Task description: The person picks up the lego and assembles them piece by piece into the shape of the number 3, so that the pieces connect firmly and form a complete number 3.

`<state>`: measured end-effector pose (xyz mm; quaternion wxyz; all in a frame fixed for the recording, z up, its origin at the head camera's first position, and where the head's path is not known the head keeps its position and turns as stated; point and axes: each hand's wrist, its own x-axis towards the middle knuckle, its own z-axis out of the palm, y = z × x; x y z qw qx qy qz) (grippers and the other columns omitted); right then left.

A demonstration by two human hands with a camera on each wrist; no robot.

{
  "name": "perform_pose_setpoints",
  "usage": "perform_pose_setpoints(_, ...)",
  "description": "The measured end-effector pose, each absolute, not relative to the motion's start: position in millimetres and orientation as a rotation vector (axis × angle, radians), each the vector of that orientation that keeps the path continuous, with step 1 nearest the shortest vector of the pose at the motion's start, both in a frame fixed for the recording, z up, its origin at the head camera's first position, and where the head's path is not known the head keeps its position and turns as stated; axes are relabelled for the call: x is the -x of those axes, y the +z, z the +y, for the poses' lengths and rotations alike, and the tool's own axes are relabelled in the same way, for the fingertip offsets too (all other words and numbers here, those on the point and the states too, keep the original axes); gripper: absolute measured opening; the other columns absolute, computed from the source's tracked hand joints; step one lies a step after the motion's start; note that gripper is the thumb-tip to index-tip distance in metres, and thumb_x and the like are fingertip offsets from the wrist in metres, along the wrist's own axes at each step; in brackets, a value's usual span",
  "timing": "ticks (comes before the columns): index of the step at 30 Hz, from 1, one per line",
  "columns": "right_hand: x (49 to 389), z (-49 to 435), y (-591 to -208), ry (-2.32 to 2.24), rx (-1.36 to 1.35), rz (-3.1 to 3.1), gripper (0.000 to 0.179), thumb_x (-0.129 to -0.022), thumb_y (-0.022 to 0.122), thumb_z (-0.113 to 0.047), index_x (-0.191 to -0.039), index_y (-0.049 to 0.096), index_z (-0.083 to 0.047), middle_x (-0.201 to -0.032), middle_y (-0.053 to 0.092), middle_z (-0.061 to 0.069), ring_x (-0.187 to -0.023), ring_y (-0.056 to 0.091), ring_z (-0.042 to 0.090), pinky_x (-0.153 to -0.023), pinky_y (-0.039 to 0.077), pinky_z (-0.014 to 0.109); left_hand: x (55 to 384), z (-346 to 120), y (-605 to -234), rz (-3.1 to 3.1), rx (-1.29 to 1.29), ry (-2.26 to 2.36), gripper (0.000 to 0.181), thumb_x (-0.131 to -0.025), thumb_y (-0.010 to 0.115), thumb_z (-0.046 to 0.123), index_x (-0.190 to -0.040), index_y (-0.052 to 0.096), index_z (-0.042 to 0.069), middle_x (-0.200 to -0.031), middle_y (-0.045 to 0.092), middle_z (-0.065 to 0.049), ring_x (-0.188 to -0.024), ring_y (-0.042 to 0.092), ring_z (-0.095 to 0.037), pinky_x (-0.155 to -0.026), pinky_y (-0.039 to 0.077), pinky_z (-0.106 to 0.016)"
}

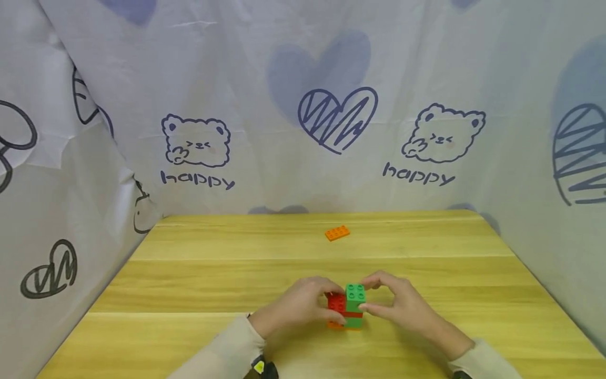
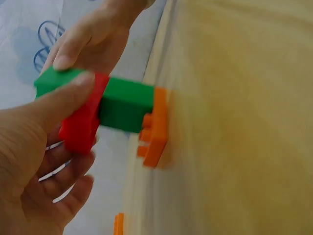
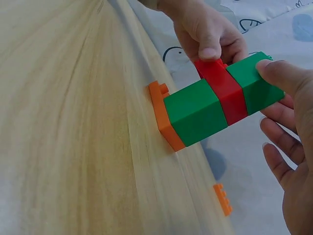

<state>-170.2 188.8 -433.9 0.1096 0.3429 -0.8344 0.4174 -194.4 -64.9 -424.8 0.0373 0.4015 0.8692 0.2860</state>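
A small stack of toy building bricks stands on the table, its orange base plate (image 3: pixel 166 120) at the bottom. Above that sit a green block (image 3: pixel 195 112), a flat red brick (image 3: pixel 226 95) jutting out to the left, and a second green block (image 1: pixel 355 297) on top. My left hand (image 1: pixel 303 306) grips the overhanging side of the red brick, thumb near and fingers behind. From the other side my right hand (image 1: pixel 408 308) pinches the top green block between thumb and fingers. Bare orange studs (image 2: pixel 145 134) show under the overhang.
A loose orange plate (image 1: pixel 337 233) with studs lies farther back on the wooden table (image 1: pixel 213 284). Behind the table and along its sides hangs a white cloth (image 1: pixel 265 173) printed with hearts and bears.
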Motion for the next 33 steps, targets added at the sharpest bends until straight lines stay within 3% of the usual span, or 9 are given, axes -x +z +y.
perform_pose_setpoints(6,170,186,-435,1.219,-1.063,-2.383,0.037,-0.082,0.081,-0.017,-0.115,0.064,-0.018,-0.107,0.068,-0.010,-0.096,0.062,0.015,-0.082,0.051,0.038,212,-81,-422,2.499,-1.158,0.985,0.052,-0.083,0.074,0.047,-0.124,0.067,0.016,-0.107,0.066,0.014,-0.091,0.058,0.000,-0.081,0.049,-0.023)
perform_pose_setpoints(13,172,185,-436,1.182,-1.118,-2.318,0.041,-0.080,0.082,-0.012,-0.116,0.064,-0.017,-0.108,0.067,-0.008,-0.094,0.064,0.015,-0.083,0.051,0.033,236,-87,-425,2.589,-1.052,1.061,0.043,-0.093,0.064,0.043,-0.122,0.068,0.011,-0.098,0.066,0.014,-0.088,0.059,-0.004,-0.080,0.050,-0.026)
perform_pose_setpoints(21,173,184,-436,1.163,-1.117,-2.317,0.042,-0.079,0.082,-0.011,-0.116,0.064,-0.016,-0.109,0.067,-0.008,-0.094,0.065,0.017,-0.082,0.052,0.033,262,-79,-425,2.821,-0.944,0.944,0.043,-0.095,0.062,0.043,-0.124,0.067,0.012,-0.116,0.067,-0.001,-0.104,0.060,-0.015,-0.090,0.049,-0.036)
perform_pose_setpoints(33,171,186,-439,1.153,-1.093,-2.327,0.042,-0.079,0.082,-0.011,-0.116,0.064,-0.015,-0.110,0.067,-0.008,-0.096,0.063,0.013,-0.080,0.053,0.035,296,-59,-431,2.979,-0.780,0.776,0.049,-0.096,0.061,0.043,-0.131,0.061,0.010,-0.133,0.057,-0.009,-0.125,0.050,-0.028,-0.106,0.038,-0.044)
